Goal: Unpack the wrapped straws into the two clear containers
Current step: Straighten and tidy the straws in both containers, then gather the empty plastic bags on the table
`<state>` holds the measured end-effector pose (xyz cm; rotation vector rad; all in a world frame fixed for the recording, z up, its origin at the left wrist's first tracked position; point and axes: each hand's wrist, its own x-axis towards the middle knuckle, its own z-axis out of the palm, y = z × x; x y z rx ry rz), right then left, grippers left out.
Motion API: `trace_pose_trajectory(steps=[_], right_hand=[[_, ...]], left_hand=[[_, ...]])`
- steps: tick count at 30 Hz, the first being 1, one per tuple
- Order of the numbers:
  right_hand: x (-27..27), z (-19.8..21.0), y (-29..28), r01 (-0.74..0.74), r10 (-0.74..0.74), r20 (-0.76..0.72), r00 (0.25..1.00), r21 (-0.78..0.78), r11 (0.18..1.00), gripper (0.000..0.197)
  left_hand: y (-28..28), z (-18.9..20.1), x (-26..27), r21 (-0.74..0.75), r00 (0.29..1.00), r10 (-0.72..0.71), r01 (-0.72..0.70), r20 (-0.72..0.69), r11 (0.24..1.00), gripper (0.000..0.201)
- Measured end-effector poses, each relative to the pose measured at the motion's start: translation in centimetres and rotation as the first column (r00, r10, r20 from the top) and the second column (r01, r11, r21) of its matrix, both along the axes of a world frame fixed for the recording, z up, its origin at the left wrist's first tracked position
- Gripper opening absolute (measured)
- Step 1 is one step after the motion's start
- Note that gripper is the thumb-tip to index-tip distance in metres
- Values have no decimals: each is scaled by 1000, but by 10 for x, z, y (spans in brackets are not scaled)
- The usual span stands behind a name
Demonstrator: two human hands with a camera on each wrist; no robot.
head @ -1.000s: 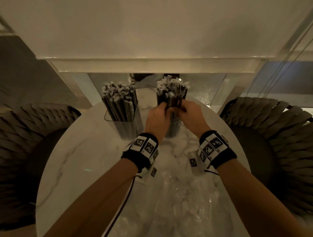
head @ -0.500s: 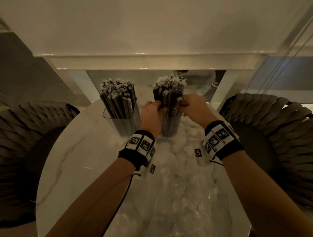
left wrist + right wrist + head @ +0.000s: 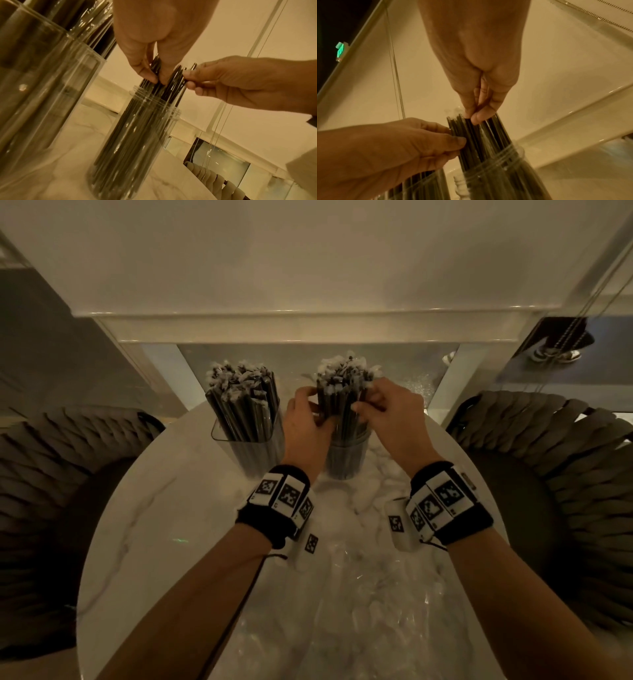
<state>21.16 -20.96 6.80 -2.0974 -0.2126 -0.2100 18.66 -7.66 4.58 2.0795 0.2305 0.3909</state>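
Note:
Two clear containers stand at the back of the round marble table [image 3: 144,542]. The square container [image 3: 222,436] on the left is packed with dark wrapped straws [image 3: 239,395]. To its right, the round jar [image 3: 347,460] holds an upright bundle of straws [image 3: 342,381]. My left hand [image 3: 323,419] grips this bundle from the left above the jar's rim, and my right hand [image 3: 359,405] pinches some of its straws from the right. In the left wrist view the left fingertips [image 3: 150,77] pinch straws above the jar [image 3: 137,148]. In the right wrist view the right fingertips [image 3: 476,117] pinch the straws [image 3: 471,139] near their tops.
Crumpled clear plastic wrapping [image 3: 359,611] covers the table's near half between my forearms. Woven dark chairs stand to the left [image 3: 51,474] and right [image 3: 565,457]. A white sill and wall [image 3: 308,326] rise just behind the containers, with blind chains [image 3: 561,344] hanging at the right.
Both hands have slid a little higher up the bundle in the round jar, uncovering more of the jar below them. The square container has not moved.

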Motion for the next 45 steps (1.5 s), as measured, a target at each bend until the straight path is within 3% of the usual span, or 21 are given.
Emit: trace_pose_trajectory(steps=[3,7,16,23,30,33,36,38,40,41,43,45], right_hand=[[2,6,9,-34,34,40,999,-10,999,10],[3,-4,21,-70,75,28,997,-135,988,13],[8,-17,20,59,-67,-43,997,-169,984,26],[-2,-12,9,69,-75,-107,991,-64,996,29],[-14,-5,-1,47,-52,-147,988,-35,998,16],[-22,-5,-8,65,-74,-104,992,-86,994,13],[-38,-8,-23,9,-45,-130,991,-263,965,13],[-57,-28,-35,-135,-4,-328,945,-402,906,42],[-81,-58,-46,-371,13,-565,825,-523,767,97],[-93,-75,-52,-473,6,-659,752,-533,702,116],[-113,-97,-60,-551,-11,-765,644,-474,687,117],[-124,-102,-64,-500,-10,-772,635,-420,757,74]], left_hand=[[2,5,4,-20,1000,-19,19,-4,1000,37],[4,3,5,-5,1000,-27,27,-9,1000,34],[8,4,-6,-18,999,-32,31,-41,999,44],[8,0,-22,90,998,-45,41,36,995,42],[12,8,-39,104,997,-57,53,43,993,41],[14,12,-48,101,997,-66,60,50,993,38],[15,11,-62,150,987,-147,137,58,979,26],[17,4,-72,174,975,-221,217,7,960,19],[18,-4,-82,189,958,-271,284,-92,940,15],[18,-8,-87,193,944,-293,320,-155,928,15],[16,-12,-96,180,898,-346,401,-273,898,18],[12,-12,-106,141,825,-406,490,-394,860,30]])
